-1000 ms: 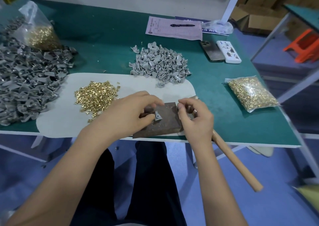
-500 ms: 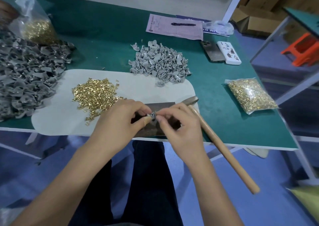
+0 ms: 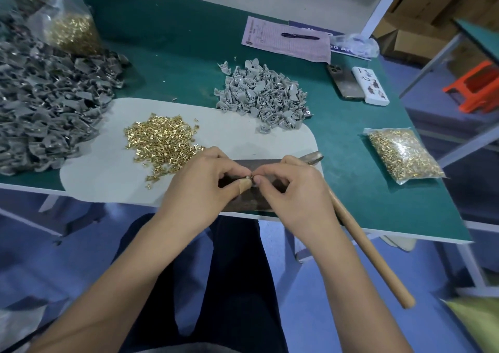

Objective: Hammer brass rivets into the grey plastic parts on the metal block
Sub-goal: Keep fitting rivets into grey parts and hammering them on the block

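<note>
A green-topped workbench [image 3: 167,42] carries a pale mat [image 3: 108,174], heaps of grey plastic parts [image 3: 263,93], bagged brass rivets [image 3: 403,154], a form with pen [image 3: 286,39], and a phone [image 3: 344,81].

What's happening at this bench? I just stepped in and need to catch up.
A person is fitting brass rivets into grey plastic parts. Both hands, the left hand and right hand, pinch one small part with a rivet over the metal block. The hammer lies untouched at the right, its handle past the table edge. Loose rivets and a pile of grey parts wait behind.
</note>
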